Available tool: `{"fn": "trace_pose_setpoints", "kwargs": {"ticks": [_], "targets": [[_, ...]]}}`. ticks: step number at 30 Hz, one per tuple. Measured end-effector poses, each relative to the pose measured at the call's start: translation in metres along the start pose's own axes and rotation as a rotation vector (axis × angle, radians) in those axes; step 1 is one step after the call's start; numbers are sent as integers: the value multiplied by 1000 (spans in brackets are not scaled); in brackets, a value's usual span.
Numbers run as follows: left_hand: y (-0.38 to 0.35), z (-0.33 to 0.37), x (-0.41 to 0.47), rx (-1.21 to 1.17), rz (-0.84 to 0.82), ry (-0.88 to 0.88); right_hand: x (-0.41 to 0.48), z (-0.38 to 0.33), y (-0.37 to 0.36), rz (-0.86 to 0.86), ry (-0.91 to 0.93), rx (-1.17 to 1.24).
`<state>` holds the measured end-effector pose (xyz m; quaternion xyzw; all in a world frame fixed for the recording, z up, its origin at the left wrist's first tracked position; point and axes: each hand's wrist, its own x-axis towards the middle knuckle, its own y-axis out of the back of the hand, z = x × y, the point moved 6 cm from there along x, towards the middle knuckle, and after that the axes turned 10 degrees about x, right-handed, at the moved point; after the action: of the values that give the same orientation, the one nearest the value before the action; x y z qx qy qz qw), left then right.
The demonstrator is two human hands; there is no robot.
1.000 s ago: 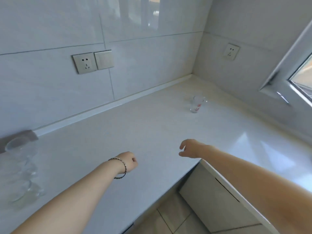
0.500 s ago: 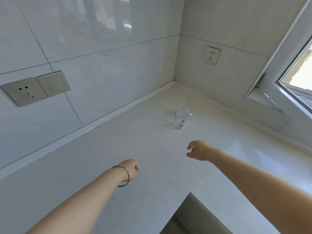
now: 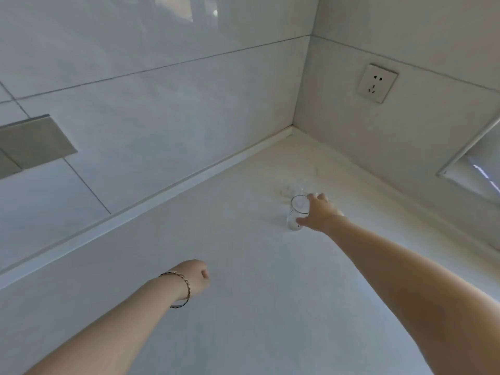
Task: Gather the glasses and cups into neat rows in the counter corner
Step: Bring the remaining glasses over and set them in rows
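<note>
A small clear glass [image 3: 295, 213] stands upright on the white counter [image 3: 243, 280], some way out from the corner [image 3: 293, 128]. My right hand [image 3: 319, 212] reaches far forward and curls round the glass from its right side, fingers at the rim and thumb lower on the wall. My left hand [image 3: 196, 276], with a twisted bracelet on the wrist, hovers over the middle of the counter with its fingers curled under and nothing in it.
Tiled walls meet at the corner behind the glass. A wall socket [image 3: 377, 83] sits on the right wall, a switch plate [image 3: 32, 142] on the left wall. A window frame [image 3: 470, 171] juts in at the right edge.
The view has swung right and closer to the corner. My right hand has reached forward from mid-counter and taken hold of the glass. My left hand has stayed curled.
</note>
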<state>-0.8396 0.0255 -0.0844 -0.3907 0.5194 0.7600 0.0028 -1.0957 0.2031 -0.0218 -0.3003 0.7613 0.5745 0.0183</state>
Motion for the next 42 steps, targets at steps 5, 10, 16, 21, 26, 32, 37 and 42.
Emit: {"fn": "trace_pose_setpoints", "kwargs": {"ticks": [5,10,16,21,26,32,37,42], "targets": [[2,-1,23,-17,5,76,58,1,-13,-47,-10,-88],[2,-1,35,-38,0,124,83,14,-28,-39,-35,-118],[-11,-12,30,-85,-19,223,80,10,-25,-1,27,-100],[-31,-31,-5,-155,-35,284,47,-23,-37,-98,201,-186],[-64,-75,-67,-240,-12,391,-20,-88,-76,-210,411,-267],[-124,-149,-177,-348,27,514,-145,-172,-154,-327,644,-313],[-189,-222,-286,-411,34,572,-268,-230,-231,-398,773,-329],[-265,-302,-401,-455,26,640,-389,-281,-307,-459,851,-344]]}}
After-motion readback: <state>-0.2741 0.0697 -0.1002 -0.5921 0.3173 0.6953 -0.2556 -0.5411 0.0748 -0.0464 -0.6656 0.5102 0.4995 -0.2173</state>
